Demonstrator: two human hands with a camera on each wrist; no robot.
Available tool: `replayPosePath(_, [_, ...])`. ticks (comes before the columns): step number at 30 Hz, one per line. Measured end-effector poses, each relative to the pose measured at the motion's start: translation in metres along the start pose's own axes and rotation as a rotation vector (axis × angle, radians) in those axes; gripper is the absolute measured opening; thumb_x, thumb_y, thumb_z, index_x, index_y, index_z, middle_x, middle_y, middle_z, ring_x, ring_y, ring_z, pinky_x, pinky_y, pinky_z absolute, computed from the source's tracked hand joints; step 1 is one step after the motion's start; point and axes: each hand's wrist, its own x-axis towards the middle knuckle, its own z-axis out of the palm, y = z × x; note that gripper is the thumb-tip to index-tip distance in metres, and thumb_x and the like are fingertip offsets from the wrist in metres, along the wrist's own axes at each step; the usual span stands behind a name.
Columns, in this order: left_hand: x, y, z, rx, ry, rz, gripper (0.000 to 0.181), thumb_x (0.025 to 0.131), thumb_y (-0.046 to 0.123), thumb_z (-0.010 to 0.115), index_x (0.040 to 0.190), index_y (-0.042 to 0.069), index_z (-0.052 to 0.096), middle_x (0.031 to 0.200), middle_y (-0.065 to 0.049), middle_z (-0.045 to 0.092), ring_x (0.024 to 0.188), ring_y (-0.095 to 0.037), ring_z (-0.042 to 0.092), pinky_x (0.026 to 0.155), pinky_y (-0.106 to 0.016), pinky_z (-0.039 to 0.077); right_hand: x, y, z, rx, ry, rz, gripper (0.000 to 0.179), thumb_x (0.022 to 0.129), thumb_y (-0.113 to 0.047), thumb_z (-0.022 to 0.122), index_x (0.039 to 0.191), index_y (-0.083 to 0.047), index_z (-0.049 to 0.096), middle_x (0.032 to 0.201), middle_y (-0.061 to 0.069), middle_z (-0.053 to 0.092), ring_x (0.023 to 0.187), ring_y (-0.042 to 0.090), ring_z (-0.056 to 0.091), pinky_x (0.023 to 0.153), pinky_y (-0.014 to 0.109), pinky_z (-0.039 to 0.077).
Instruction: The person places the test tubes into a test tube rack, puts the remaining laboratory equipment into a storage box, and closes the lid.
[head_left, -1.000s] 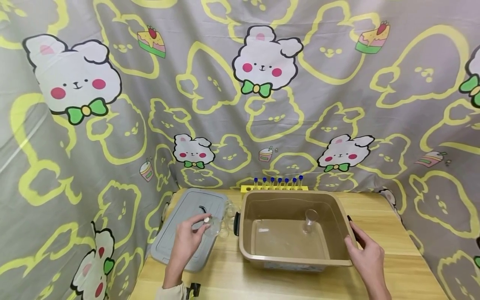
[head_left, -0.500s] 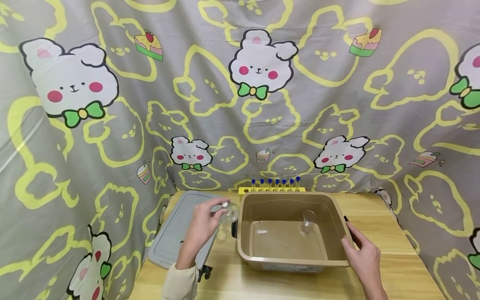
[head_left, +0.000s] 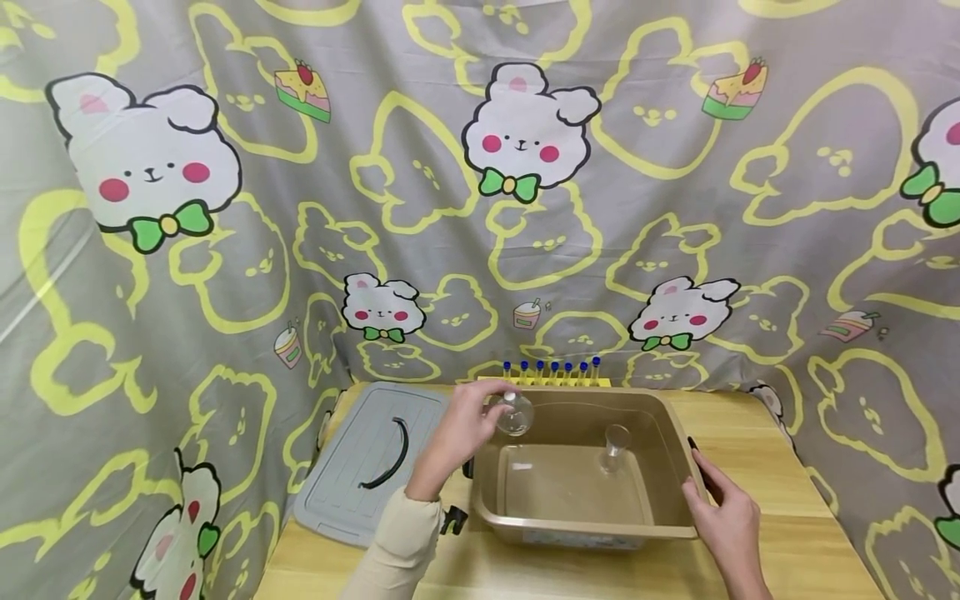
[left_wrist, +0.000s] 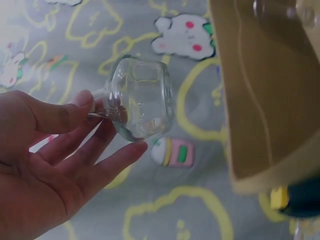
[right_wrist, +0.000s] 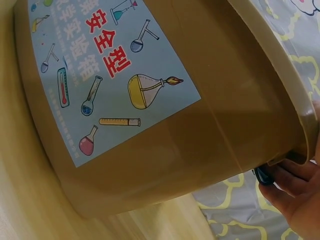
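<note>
My left hand [head_left: 461,421] pinches a clear glass alcohol lamp [head_left: 515,417] by its white-topped neck, over the left rear part of a brown plastic bin [head_left: 585,527]. In the left wrist view the lamp [left_wrist: 142,97] shows a faceted glass body lying sideways in that picture, with a wick-like strand inside. Inside the bin, toward the right, is a small clear glass vessel [head_left: 615,446] with a wide round end. My right hand [head_left: 727,517] grips the bin's right rim, thumb on the edge and fingers at the black handle [right_wrist: 262,175].
A grey lid [head_left: 352,467] with a black handle lies left of the bin, partly behind my left arm. Behind the bin a yellow rack [head_left: 543,381] holds several blue-capped tubes. Patterned curtain surrounds the wooden table [head_left: 780,467].
My left hand has carried the alcohol lamp rightward from above the grey lid to over the bin. The right hand stays on the bin's rim.
</note>
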Motion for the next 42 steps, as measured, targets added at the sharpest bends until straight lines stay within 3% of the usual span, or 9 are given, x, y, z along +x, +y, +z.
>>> replayPosePath(9, [0.025, -0.003, 0.047, 0.037, -0.142, -0.026, 0.025, 0.090, -0.004, 0.075, 0.112, 0.008, 0.076, 0.113, -0.005, 0.076, 0.102, -0.016, 0.071, 0.086, -0.019, 0.057, 0.000, 0.001, 0.001, 0.011, 0.007, 0.008, 0.040, 0.090, -0.011, 0.071, 0.131, -0.010, 0.072, 0.118, 0.017, 0.070, 0.089, -0.032, 0.041, 0.081, -0.006, 0.034])
replayPosePath(17, [0.045, -0.011, 0.087, -0.011, -0.232, -0.061, 0.022, 0.089, -0.002, 0.076, 0.109, 0.005, 0.077, 0.106, -0.005, 0.076, 0.094, -0.011, 0.071, 0.078, -0.011, 0.054, -0.002, -0.001, -0.001, 0.033, 0.021, 0.014, 0.041, 0.088, -0.009, 0.070, 0.130, -0.009, 0.072, 0.117, 0.018, 0.070, 0.088, -0.034, 0.041, 0.081, -0.006, 0.034])
replayPosePath(22, [0.055, -0.012, 0.109, -0.024, -0.302, -0.051, 0.019, 0.090, -0.007, 0.072, 0.108, 0.000, 0.076, 0.100, -0.006, 0.076, 0.085, -0.004, 0.067, 0.073, -0.009, 0.052, -0.001, 0.000, -0.001, 0.030, 0.030, 0.025, 0.041, 0.088, -0.008, 0.070, 0.129, -0.009, 0.072, 0.117, 0.017, 0.070, 0.088, -0.034, 0.041, 0.080, -0.005, 0.035])
replayPosePath(30, [0.066, -0.016, 0.127, 0.076, -0.359, -0.009, 0.017, 0.089, -0.005, 0.074, 0.103, 0.003, 0.078, 0.097, -0.003, 0.077, 0.084, -0.005, 0.067, 0.077, -0.009, 0.051, 0.000, 0.001, 0.001, 0.043, 0.030, 0.003, 0.040, 0.088, -0.007, 0.071, 0.128, -0.007, 0.073, 0.115, 0.019, 0.070, 0.087, -0.034, 0.040, 0.080, -0.005, 0.035])
replayPosePath(36, [0.072, -0.022, 0.140, 0.141, -0.399, 0.019, 0.017, 0.087, -0.002, 0.077, 0.103, 0.004, 0.078, 0.096, -0.001, 0.077, 0.086, -0.006, 0.067, 0.091, -0.019, 0.050, 0.001, 0.004, 0.001, 0.048, 0.030, -0.013, 0.040, 0.088, -0.009, 0.072, 0.128, -0.007, 0.072, 0.115, 0.021, 0.070, 0.088, -0.032, 0.042, 0.080, -0.006, 0.035])
replayPosePath(39, [0.072, -0.027, 0.148, 0.165, -0.420, 0.023, 0.016, 0.087, 0.002, 0.079, 0.103, 0.005, 0.079, 0.096, 0.000, 0.076, 0.086, -0.005, 0.066, 0.088, -0.017, 0.049, 0.002, 0.004, 0.001, 0.040, 0.029, -0.009, 0.040, 0.088, -0.009, 0.072, 0.128, -0.007, 0.073, 0.115, 0.021, 0.070, 0.088, -0.032, 0.042, 0.080, -0.006, 0.035])
replayPosePath(42, [0.072, -0.033, 0.156, 0.167, -0.435, -0.005, 0.012, 0.088, 0.004, 0.081, 0.100, 0.006, 0.080, 0.092, 0.001, 0.076, 0.082, -0.003, 0.064, 0.076, -0.012, 0.050, 0.002, 0.005, 0.001, 0.048, 0.015, -0.005, 0.040, 0.089, -0.009, 0.072, 0.129, -0.007, 0.072, 0.117, 0.021, 0.069, 0.089, -0.031, 0.042, 0.080, -0.005, 0.036])
